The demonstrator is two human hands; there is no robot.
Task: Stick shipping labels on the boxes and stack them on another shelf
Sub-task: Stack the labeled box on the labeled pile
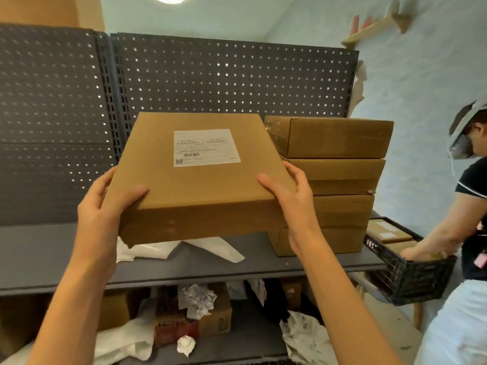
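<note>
We find the box (200,180) held in the air above the grey shelf (52,248), tilted so its top faces the camera, just left of the stack (332,185). A white label (207,147) sits on its top face, flat and near the centre.

The left hand (105,209) grips the near left corner: thumb lying on the top face, fingers curled round the side and under. The right hand (290,196) grips the near right corner the same way, thumb on top, fingers wrapped over the right edge. Both forearms rise from below, reaching forward and up.

The stack is four boxes high and stands on the shelf against the pegboard (224,80). White backing sheets (184,248) lie on the shelf under the held box. Crumpled paper (197,301) and cartons fill the lower shelf.

At right, a second person (469,233) bends over a black crate (405,277), one hand inside it.
</note>
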